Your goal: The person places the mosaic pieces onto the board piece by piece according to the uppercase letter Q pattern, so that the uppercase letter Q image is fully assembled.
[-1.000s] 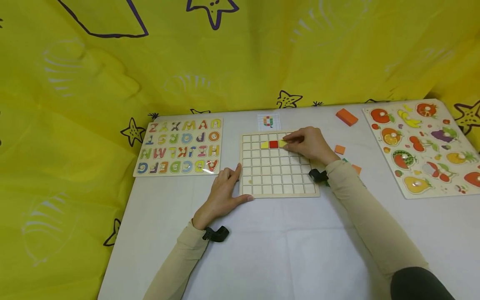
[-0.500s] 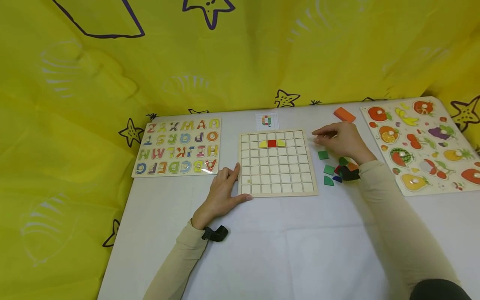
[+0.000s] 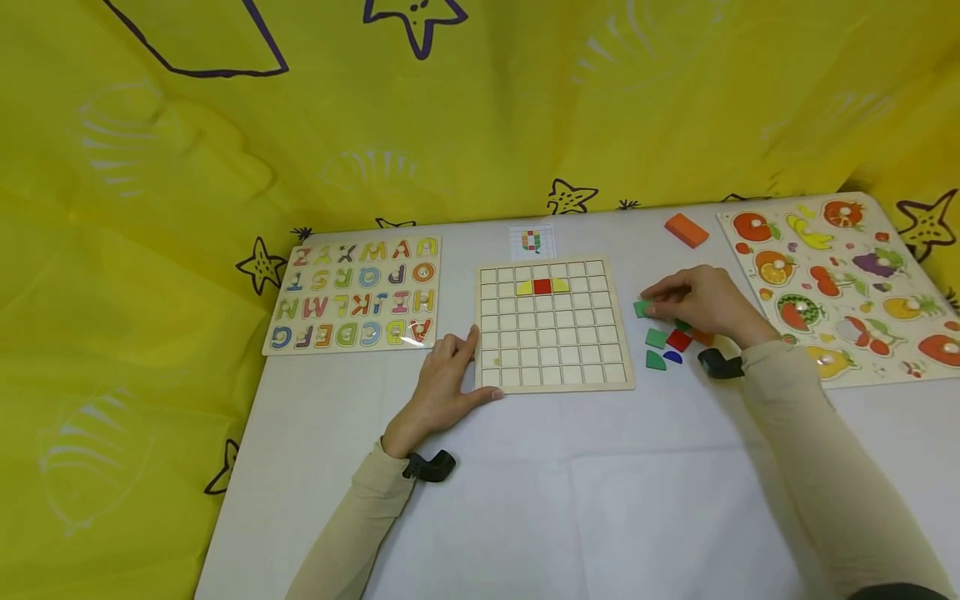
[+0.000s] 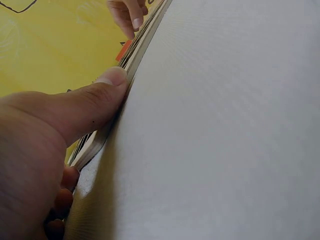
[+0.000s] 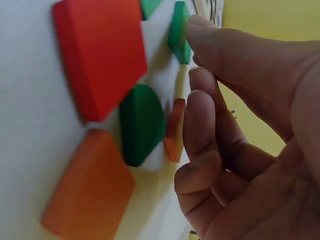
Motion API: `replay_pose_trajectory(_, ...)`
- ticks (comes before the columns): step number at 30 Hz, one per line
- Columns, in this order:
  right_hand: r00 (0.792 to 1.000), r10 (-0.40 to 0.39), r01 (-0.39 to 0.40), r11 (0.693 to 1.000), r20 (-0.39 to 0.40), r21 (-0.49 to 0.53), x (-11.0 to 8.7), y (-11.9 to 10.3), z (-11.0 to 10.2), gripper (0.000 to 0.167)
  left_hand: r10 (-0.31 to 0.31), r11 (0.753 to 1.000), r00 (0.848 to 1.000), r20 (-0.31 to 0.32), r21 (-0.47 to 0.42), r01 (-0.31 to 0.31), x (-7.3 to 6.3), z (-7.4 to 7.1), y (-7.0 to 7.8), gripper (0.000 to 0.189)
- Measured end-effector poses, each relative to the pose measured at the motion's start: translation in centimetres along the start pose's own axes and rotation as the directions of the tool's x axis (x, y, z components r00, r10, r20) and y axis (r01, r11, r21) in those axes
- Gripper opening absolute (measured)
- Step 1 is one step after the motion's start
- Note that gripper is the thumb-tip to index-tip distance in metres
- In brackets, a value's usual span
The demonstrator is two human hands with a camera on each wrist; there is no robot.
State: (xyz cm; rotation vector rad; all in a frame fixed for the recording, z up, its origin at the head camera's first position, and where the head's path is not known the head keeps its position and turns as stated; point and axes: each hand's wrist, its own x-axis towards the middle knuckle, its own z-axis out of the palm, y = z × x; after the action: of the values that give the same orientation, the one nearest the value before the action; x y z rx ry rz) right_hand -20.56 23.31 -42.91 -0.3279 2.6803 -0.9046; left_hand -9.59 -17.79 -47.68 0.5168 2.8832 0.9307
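Note:
My left hand (image 3: 442, 385) rests at the near left corner of a wooden grid board (image 3: 555, 384). Its thumb (image 4: 113, 76) presses along the near edge, the other fingers lying by the left side. In the grid, a red square tile (image 3: 542, 287) sits between two yellow tiles with curved corners, the left one (image 3: 524, 288) and the right one (image 3: 560, 286). Right of the board, my right hand (image 3: 701, 302) pinches a green square tile (image 3: 642, 309) with thumb and index finger. In the right wrist view this green tile (image 5: 179, 32) shows at the thumb tip.
Below the right hand lie a red tile (image 3: 679, 340), a green square (image 3: 656, 337), a green rounded tile (image 3: 656, 361) and a blue half-round (image 3: 672, 357). An orange block (image 3: 686, 231), a pattern card (image 3: 532, 242), a letter puzzle (image 3: 352, 292) and a fruit puzzle (image 3: 847, 287) surround the board.
My right hand has left the right yellow tile in the grid, moved right off the board, then down to the green square. The left hand has stayed at the board's corner.

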Motion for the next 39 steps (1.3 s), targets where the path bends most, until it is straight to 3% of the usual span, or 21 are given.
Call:
replay_pose_trajectory(10,0.999,-0.040,0.038,0.998,-0.033,-0.049,0.1,-0.4,0.5,0.025,0.004,1.000,1.000,-0.002,-0.005,-0.004,0.1,-0.2,0.1,0.108)
replay_pose_trajectory(16,0.999,-0.019,0.018,1.000,-0.028,-0.014,0.1,-0.6,0.8,0.021,0.007,1.000,1.000,0.000,0.003,-0.007,0.1,0.0,-0.1,0.108)
replay_pose_trajectory(20,0.998,-0.053,0.053,0.999,-0.039,-0.007,0.2,-0.6,1.1,0.019,0.007,1.000,1.000,-0.002,-0.002,-0.007,0.1,0.0,0.0,0.107)
replay_pose_trajectory(29,0.998,-0.054,0.055,0.997,-0.016,0.051,0.8,-1.2,1.5,0.027,-0.004,1.000,1.000,0.004,-0.002,0.004,0.0,-0.1,0.2,0.108)
replay_pose_trajectory(33,0.998,-0.037,0.042,0.996,-0.056,0.083,1.0,-1.5,2.1,0.024,-0.012,1.000,1.000,0.010,0.003,0.012,-0.1,-0.1,0.2,0.108)
replay_pose_trajectory(39,0.988,-0.090,0.106,0.986,-0.128,0.127,1.6,-2.1,3.2,0.030,-0.010,1.000,1.000,0.007,0.008,0.010,-0.1,-0.1,0.2,0.108)
